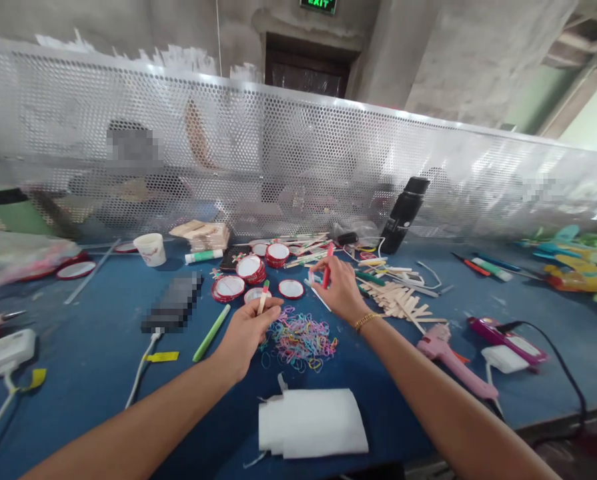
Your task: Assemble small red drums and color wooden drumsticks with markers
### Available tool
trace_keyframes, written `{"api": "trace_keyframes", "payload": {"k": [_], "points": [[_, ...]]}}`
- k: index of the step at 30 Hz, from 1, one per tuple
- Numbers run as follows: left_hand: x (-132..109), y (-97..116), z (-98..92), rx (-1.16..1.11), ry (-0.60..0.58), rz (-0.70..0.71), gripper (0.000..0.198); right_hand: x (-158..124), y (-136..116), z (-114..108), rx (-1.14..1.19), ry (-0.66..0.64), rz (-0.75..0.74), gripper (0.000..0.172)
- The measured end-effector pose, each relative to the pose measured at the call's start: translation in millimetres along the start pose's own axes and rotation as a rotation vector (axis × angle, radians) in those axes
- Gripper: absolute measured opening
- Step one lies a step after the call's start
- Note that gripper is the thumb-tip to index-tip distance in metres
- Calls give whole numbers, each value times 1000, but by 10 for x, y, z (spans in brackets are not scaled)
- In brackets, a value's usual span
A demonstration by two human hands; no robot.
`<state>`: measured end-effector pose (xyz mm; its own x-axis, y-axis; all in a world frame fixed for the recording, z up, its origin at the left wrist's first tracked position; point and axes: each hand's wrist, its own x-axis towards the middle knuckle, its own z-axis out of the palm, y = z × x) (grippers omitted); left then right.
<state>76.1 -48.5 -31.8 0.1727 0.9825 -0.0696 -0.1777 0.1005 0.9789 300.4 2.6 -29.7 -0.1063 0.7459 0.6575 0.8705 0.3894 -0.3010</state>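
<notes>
My left hand [243, 337] is closed around a wooden craft stick [263, 299] whose upper end is coloured green and red. Over to the right, my right hand [343, 288] pinches a red marker [327, 268], held nearly upright. A small pale pink-white piece shows by its fingertips, too blurred to name. Between and just below both hands lies a loose pile of colourful small rubber bands [305, 340]. Round white discs with red rims [251, 267] are stacked beyond my left hand. A heap of plain craft sticks [398, 299] lies right of my right hand.
A green marker [211, 333] and a phone [173, 303] on a cable lie left. White folded cloth [313, 423] is in front. At right are a pink glue gun [455, 363] and a purple device [508, 341]. A black bottle [405, 215] stands by the perforated metal screen [298, 153].
</notes>
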Motion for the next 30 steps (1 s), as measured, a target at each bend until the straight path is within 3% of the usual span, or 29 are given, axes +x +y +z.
{"api": "trace_keyframes", "payload": {"k": [3, 7, 14, 18, 20, 21, 27, 30], "points": [[-13, 32, 12, -6, 28, 2, 49, -144, -331, -59, 247, 70, -124, 24], [-22, 48, 27, 8, 28, 3, 49, -289, -575, -44, 359, 62, -214, 29], [-15, 43, 37, 74, 16, 11, 53, -339, -624, 11, 422, 71, -250, 29], [10, 90, -1, -22, 17, 10, 47, -355, -634, -62, 449, 48, -294, 39], [37, 129, -41, -132, 28, -3, 46, -365, -636, -122, 457, 36, -289, 23], [53, 148, -64, -188, 23, -14, 45, -373, -638, -148, 454, 22, -286, 15], [113, 190, -127, -331, -21, -56, 38, -437, -694, -143, 420, -196, -434, 22], [111, 184, -109, -322, -24, -52, 36, -451, -716, -104, 407, -251, -425, 23]]}}
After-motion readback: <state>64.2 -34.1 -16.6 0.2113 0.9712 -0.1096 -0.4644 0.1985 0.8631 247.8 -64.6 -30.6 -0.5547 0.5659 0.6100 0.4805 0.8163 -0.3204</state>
